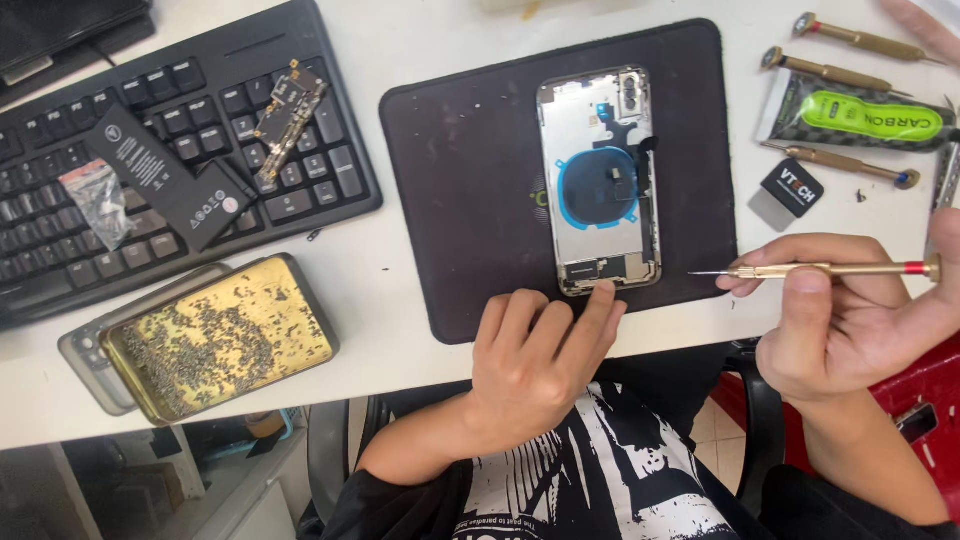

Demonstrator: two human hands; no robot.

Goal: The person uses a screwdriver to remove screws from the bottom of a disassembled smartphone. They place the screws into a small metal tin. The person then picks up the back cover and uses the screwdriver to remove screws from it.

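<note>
Phone housing (601, 180), opened and without its screen, lies lengthwise on a dark work mat (470, 170), toward the mat's right side, with a round blue-ringed coil showing in its middle. The left hand (535, 355) rests at the mat's near edge, fingers loosely spread and holding nothing, one fingertip touching the housing's bottom end. Just right of the mat, the right hand (850, 320) grips a slim brass screwdriver (820, 269) between thumb and curled fingers, its fine tip pointing toward the mat's right edge, close to it. Beyond the mat's right side lie three more brass screwdrivers (850, 38) and a grey-and-green tube (860, 115). Left of the mat sits a black keyboard (200, 140) carrying a black battery (165, 175) and a small circuit board (288, 115). Below the keyboard, a gold tray (220, 335) holds many tiny screws.
</note>
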